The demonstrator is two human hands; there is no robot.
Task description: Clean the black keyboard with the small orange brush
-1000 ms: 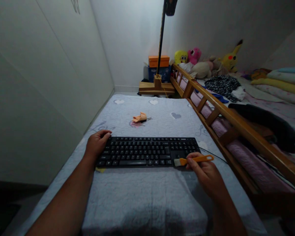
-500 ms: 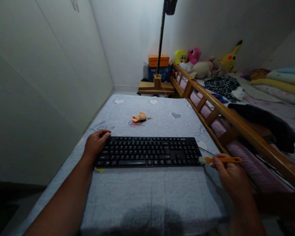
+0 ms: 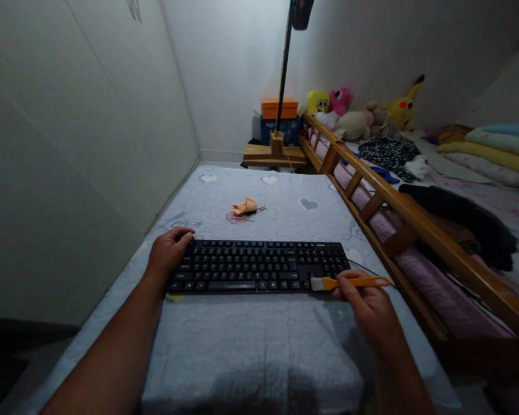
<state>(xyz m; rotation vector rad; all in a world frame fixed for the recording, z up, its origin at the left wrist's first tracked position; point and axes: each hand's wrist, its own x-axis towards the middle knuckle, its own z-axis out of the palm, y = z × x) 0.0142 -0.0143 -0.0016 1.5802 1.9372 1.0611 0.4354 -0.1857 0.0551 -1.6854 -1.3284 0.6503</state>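
Note:
A black keyboard (image 3: 246,268) lies flat on the light blue quilted cover (image 3: 242,340). My left hand (image 3: 169,251) grips its left end, fingers along the far corner and thumb at the side. Between the thumb and fingers of my right hand (image 3: 367,297) is a brush (image 3: 354,281) with an orange handle and pale bristles. The bristles point left and rest at the keyboard's near edge, by the arrow keys. Something small and yellow shows under the near left corner.
Beyond the keyboard lies an orange cloth (image 3: 245,206) with thin metal tools by it. A wooden bed rail (image 3: 380,181) runs along the right, with soft toys and clothes behind. A lamp stand (image 3: 275,144) rises at the back; a white cabinet (image 3: 90,144) flanks the left.
My right hand has moved left with the brush, from the keyboard's right end to the arrow keys. My left hand stays at the left end.

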